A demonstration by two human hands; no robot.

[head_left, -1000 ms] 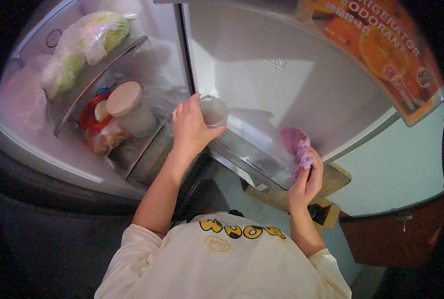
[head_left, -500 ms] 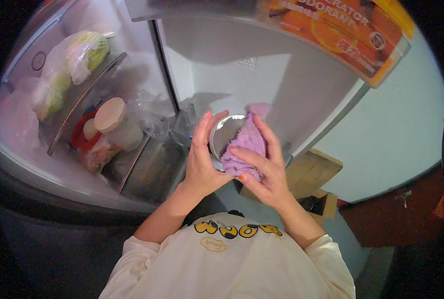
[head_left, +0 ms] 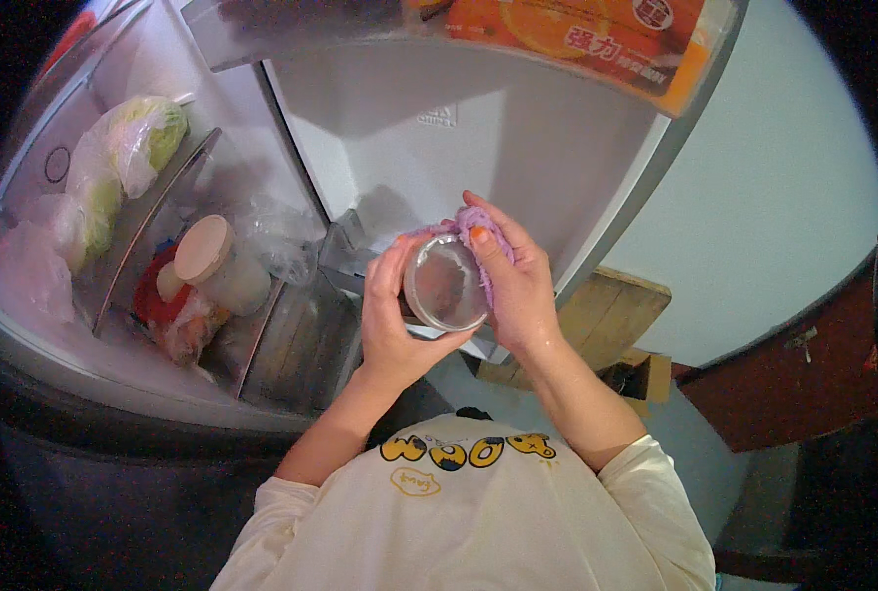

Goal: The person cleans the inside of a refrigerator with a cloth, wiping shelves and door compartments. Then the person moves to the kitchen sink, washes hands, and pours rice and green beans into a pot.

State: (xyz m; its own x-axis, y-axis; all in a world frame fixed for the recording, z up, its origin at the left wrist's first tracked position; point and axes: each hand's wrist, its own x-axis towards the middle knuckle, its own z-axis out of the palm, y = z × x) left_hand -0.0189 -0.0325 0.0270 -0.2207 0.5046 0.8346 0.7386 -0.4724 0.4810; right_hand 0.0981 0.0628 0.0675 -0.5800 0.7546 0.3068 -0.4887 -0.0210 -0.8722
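Between my hands, in front of the open fridge, is a clear round jar (head_left: pixel 447 284) with its circular end turned up toward me. My left hand (head_left: pixel 398 320) is wrapped round the jar's left and near side, the thumb reaching along its lower edge. A purple cloth (head_left: pixel 488 241) lies against the jar's right and far side. My right hand (head_left: pixel 526 286) grips that cloth and presses it to the jar, thumb on top. The far fingers of my left hand are partly hidden behind the jar, and the jar's contents, if any, cannot be made out.
At left, fridge shelves hold bagged green vegetables (head_left: pixel 148 143), a lidded tub (head_left: pixel 217 261) and a red item (head_left: pixel 158 295). The fridge door (head_left: pixel 439 148) stands open ahead; its upper rack carries an orange box (head_left: pixel 597 39). A wooden board (head_left: pixel 616 305) is beyond my right hand.
My right hand has shifted the purple cloth from the jar's face to its far right side, uncovering the round end. The view has turned slightly, so the fridge appears further left.
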